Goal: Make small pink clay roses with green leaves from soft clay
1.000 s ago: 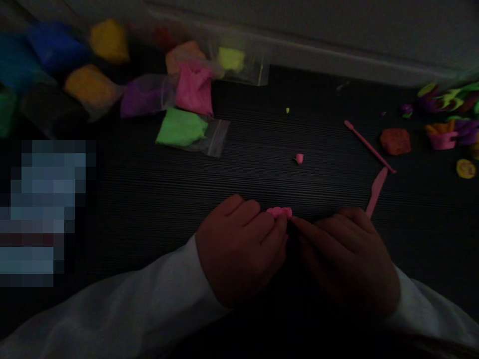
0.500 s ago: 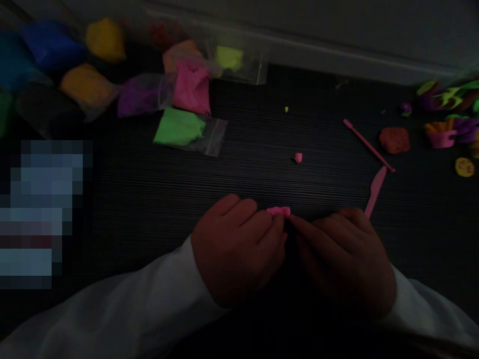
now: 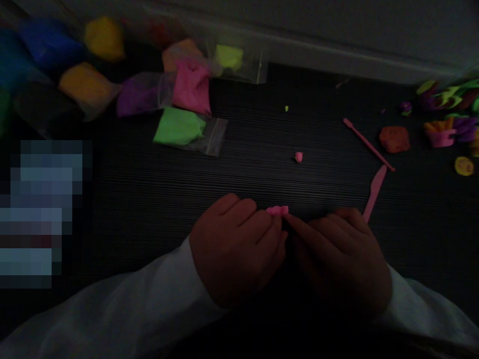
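Note:
A small lumpy strip of pink modelling clay (image 3: 277, 210) sticks out above the curled fingers of my left hand (image 3: 237, 252), which is closed on it. My right hand (image 3: 342, 259) comes in from the other side, its index fingertip pressing the clay's right end. The other right fingers are bent, and the thumb underneath is mostly lost in shadow. Beyond my hands lies a small pink clay bud (image 3: 298, 157) on the dark ribbed table (image 3: 247, 169). A pink plastic knife (image 3: 375, 192) rests just past my right knuckles, touching or nearly touching a thin pink modelling stick (image 3: 368, 143).
Bagged clay lies at the back left, including green (image 3: 179, 127), pink (image 3: 192, 86), purple (image 3: 140, 93) and blue (image 3: 50, 42) packs. A flat red clay lump (image 3: 394, 139) and several small figures, among them a pink cup of orange sticks (image 3: 440, 133), sit at the right.
My right hand has shifted slightly left, its index fingertip moving further in along the pink clay. The clay's right end sits a little further left. My left hand stays almost still.

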